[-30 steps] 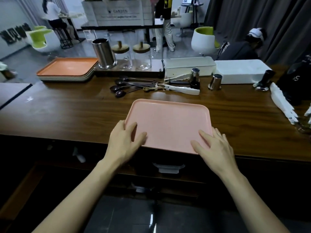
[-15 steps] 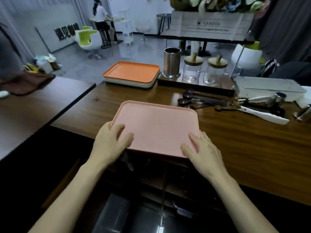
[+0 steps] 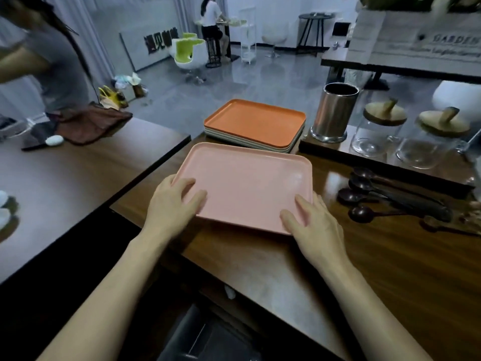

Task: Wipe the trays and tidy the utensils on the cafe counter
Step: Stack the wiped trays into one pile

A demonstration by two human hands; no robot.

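A pink tray (image 3: 250,183) is near the left end of the brown wooden counter (image 3: 390,269), its far edge close to a stack of trays with an orange one on top (image 3: 255,121). My left hand (image 3: 173,201) grips its near left corner, thumb and a finger on top. My right hand (image 3: 312,222) grips its near right corner, thumb and forefinger on top, the other fingers beside the rim. Several dark spoons (image 3: 364,196) lie on the counter to the right.
A steel cup (image 3: 334,110) and two glass jars with wooden lids (image 3: 380,128) stand on a dark board at the back. A second counter (image 3: 65,183) at the left carries a brown cloth (image 3: 93,123). A person (image 3: 44,58) stands behind it.
The pink tray has moved left along the counter with both hands on it, and now sits just in front of the orange stack. My view has turned left.
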